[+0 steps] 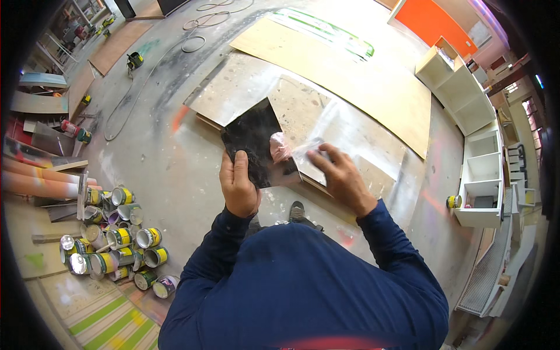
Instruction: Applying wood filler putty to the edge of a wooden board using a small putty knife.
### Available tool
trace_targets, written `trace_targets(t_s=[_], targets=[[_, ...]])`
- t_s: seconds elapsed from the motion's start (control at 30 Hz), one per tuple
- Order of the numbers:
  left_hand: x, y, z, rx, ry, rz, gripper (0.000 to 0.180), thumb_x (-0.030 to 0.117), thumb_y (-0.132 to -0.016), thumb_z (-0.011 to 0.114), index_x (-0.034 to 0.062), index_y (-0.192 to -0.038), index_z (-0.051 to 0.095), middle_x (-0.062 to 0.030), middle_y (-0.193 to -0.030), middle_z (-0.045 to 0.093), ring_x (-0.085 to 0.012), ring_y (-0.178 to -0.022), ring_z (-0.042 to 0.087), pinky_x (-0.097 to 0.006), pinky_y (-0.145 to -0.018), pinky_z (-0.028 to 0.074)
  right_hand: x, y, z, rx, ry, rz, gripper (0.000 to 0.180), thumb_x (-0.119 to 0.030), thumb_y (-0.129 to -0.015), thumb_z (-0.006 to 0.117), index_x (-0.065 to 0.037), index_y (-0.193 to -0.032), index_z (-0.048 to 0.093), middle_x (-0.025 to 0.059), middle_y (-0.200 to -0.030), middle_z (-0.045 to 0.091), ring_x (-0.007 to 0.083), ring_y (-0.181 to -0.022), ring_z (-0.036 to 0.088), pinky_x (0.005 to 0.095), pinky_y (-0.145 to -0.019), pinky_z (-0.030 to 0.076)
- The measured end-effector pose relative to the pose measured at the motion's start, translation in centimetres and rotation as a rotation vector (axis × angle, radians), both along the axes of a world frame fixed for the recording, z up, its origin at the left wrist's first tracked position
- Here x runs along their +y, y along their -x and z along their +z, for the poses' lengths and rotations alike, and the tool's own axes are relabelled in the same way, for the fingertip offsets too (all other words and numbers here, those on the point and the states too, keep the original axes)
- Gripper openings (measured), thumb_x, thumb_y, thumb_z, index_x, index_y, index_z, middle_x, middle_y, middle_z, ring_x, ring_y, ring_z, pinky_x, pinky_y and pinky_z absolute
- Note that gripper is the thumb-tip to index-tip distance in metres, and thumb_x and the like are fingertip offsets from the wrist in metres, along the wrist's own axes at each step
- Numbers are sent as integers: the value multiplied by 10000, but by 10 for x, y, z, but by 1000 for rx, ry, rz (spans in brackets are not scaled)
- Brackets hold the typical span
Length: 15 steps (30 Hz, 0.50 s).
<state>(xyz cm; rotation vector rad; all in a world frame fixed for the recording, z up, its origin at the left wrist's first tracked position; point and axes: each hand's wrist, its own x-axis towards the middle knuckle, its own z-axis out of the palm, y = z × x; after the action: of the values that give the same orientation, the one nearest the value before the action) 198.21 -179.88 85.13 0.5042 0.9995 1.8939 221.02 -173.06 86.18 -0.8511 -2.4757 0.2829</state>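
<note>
My left hand (240, 185) grips the near left edge of a flat black board (249, 131), thumb on top. A lump of pink putty (280, 148) sits at the right side of that board, with a smear below it. In my right hand (344, 178) is a thin, pale, see-through spreader (307, 150), its edge close to the putty. The fingers of this hand are curled round the spreader's near end and slightly blurred. Whether the spreader touches the putty I cannot tell. Both hands are held above a paint-marked wooden panel (350, 137).
Several used paint cans (119, 237) are heaped at the left. A long plywood sheet (344, 76) lies beyond the panel. White shelf units (483, 157) stand at the right, with an orange panel (434, 26) behind. A hose (153, 70) winds over the floor at the far left.
</note>
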Motion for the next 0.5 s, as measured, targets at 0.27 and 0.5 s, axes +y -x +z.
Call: trace_targets(t_s=[0.27,0.5], targets=[[-5,-8,8,725,126,85,312,156,-1071,461,-51,-1293,535,-133,-1097,659,-187,-961,622,-297,-881,502,-20,21,41,-73,-212,17,484,-40,-816,703,-173,-1282,695,119,-1297,611,372,-1292,552,510,-1008,421],[-11,-10,14,780,39,95,273,145,-1064,452,-40,-1234,558,-144,-1037,664,-179,-886,618,-299,-792,512,-16,21,51,99,-176,-17,442,-52,-792,735,-165,-1219,724,123,-1258,644,377,-1287,562,468,-978,440]])
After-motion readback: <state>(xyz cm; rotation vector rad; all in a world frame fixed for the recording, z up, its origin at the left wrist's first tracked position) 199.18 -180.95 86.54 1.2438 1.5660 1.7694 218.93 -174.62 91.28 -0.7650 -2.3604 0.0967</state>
